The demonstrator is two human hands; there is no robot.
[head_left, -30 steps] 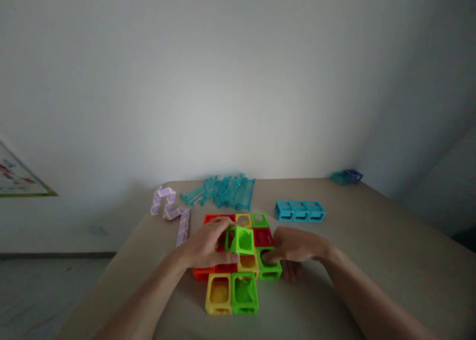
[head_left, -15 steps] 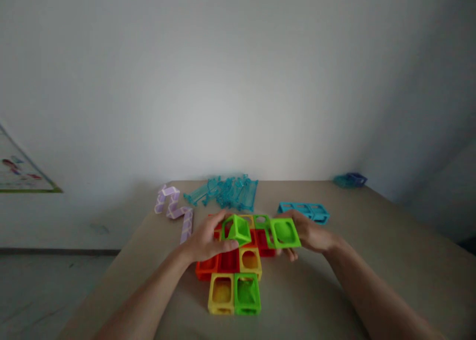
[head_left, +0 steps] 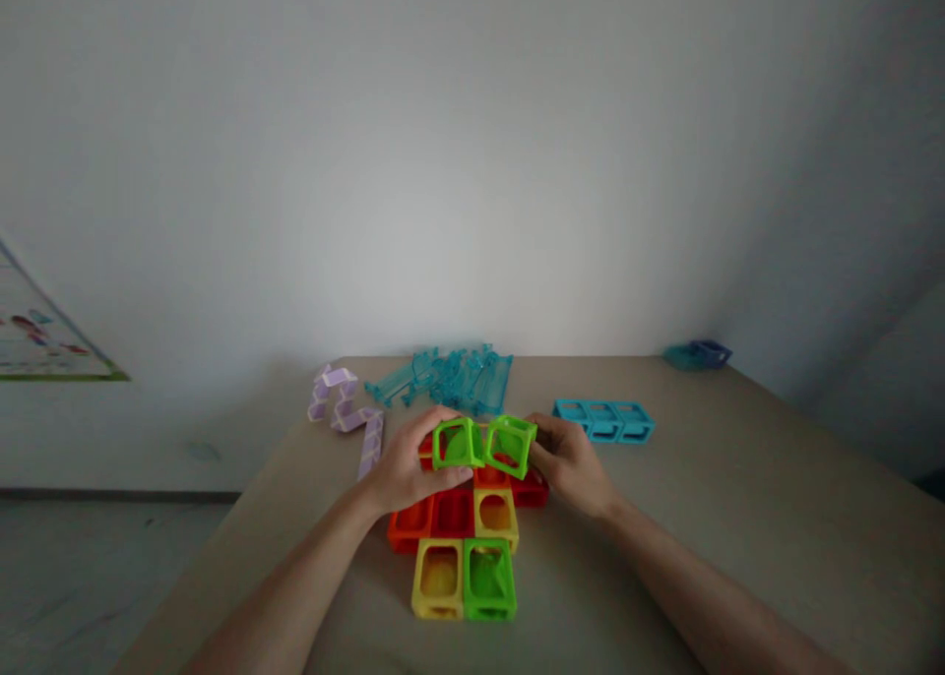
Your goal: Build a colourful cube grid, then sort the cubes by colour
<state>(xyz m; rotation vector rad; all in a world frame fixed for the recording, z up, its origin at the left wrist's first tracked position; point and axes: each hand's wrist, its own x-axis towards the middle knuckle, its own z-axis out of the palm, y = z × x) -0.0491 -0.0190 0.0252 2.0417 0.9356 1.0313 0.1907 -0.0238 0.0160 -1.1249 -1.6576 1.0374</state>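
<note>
My left hand (head_left: 409, 466) is closed on a green hollow cube block (head_left: 459, 443), fingers behind it and thumb below. In my right hand (head_left: 572, 460) is another green hollow cube block (head_left: 510, 446), gripped at its right side and tilted. The two green cubes are side by side, their near edges very close; I cannot tell whether they touch. Both are held above a group of joined cube blocks on the table, with red (head_left: 453, 514), orange (head_left: 410, 523), yellow (head_left: 439, 579) and green (head_left: 489, 579) ones. My hands and the held cubes hide the group's back part.
Behind lies a pile of clear teal plastic pieces (head_left: 458, 380). A purple folding snake toy (head_left: 346, 414) lies at the left, a row of blue cubes (head_left: 603, 421) at the right. Dark blue and teal pieces (head_left: 701, 355) sit in the table's far right corner, near the wall (head_left: 472, 213).
My right hand has moved left and turned its green cube, bringing it beside the one in my left hand. The left hand's cube has turned slightly.
</note>
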